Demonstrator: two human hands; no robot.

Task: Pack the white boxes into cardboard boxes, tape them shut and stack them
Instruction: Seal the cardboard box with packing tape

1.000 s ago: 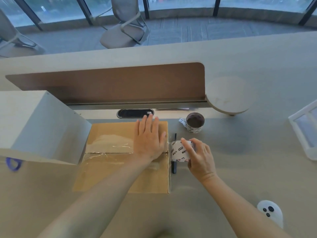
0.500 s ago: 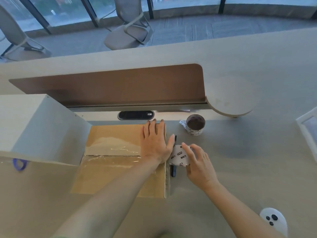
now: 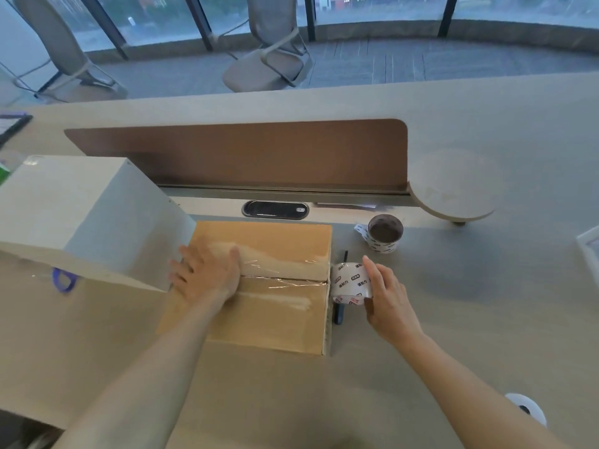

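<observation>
Sealing 1 cardboard box (image 3: 259,319): left hand (image 3: 207,277) flat on seam, 9 o'clock; right hand (image 3: 385,303) grips tape roll (image 3: 351,281), 3 o'clock; pull seemingly wrinkled strip (image 3: 285,280) taut.

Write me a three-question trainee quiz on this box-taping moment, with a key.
1. True or false: the left hand lies flat on top of the cardboard box.
2. What does the right hand grip? A: a tape roll. B: a phone. C: a cup.
3. How many rolls of tape are in view?

Key: 1 true. 2 A. 3 two; the spare roll stands beyond the held one.
</observation>
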